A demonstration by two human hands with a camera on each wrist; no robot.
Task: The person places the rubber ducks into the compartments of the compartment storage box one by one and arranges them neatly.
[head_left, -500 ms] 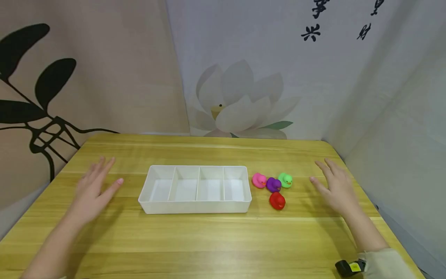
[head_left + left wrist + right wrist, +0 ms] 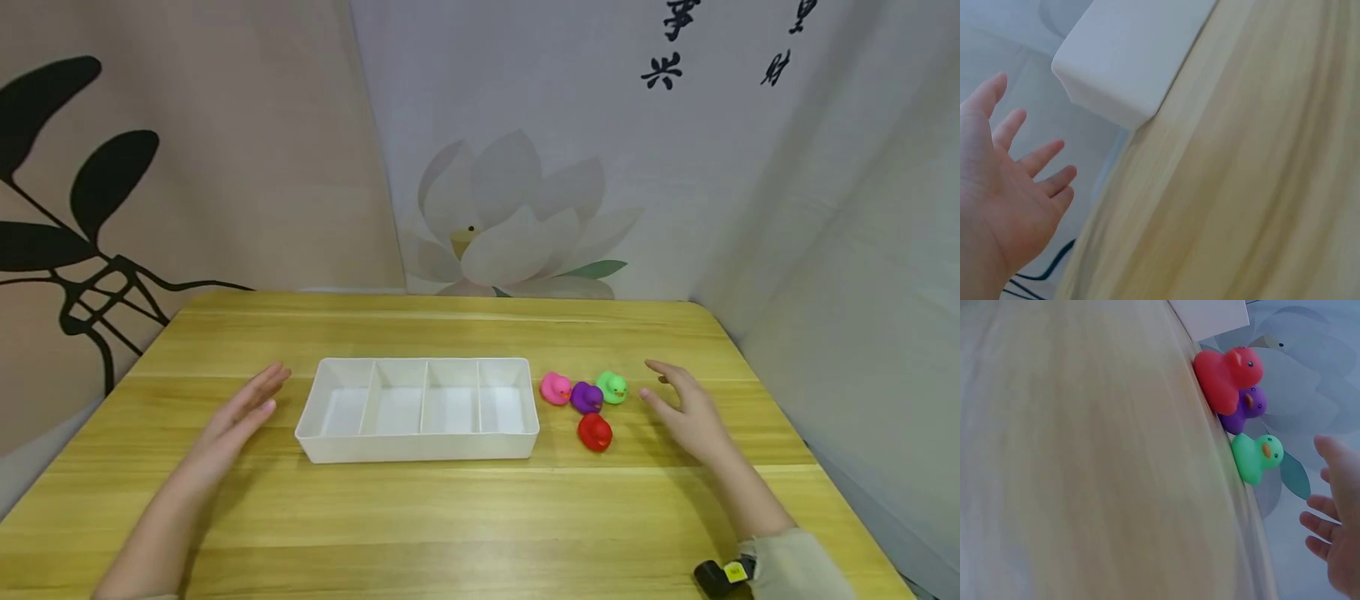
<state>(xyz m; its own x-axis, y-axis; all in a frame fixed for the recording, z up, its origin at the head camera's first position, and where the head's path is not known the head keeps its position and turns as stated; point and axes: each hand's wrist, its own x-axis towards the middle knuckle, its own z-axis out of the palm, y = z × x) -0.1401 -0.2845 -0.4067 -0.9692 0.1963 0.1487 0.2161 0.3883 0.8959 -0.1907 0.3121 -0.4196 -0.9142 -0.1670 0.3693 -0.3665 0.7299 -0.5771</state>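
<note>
A white tray (image 2: 420,447) with several compartments in a row sits mid-table, nothing in them. Four is avoided here: several small rubber ducks lie right of it, a pink duck (image 2: 556,389), a purple duck (image 2: 587,397), a green duck (image 2: 612,387) and, nearer the front, a red duck (image 2: 595,432). My left hand (image 2: 236,417) hovers left of the tray, fingers extended and holding nothing; the left wrist view shows its palm (image 2: 1016,206) facing the tray's end. To the right of the green duck, my right hand (image 2: 690,417) is held with fingers loosely spread, nothing between them.
The wooden table (image 2: 450,533) carries the tray and ducks. Behind it hangs a pale curtain (image 2: 525,100) with a printed lotus and dark characters. A black strap device with a yellow label (image 2: 723,575) is on the right wrist.
Both hands have moved inward, the left toward the tray and the right toward the ducks. The tray and ducks stay in place, with a slight shift of the head view.
</note>
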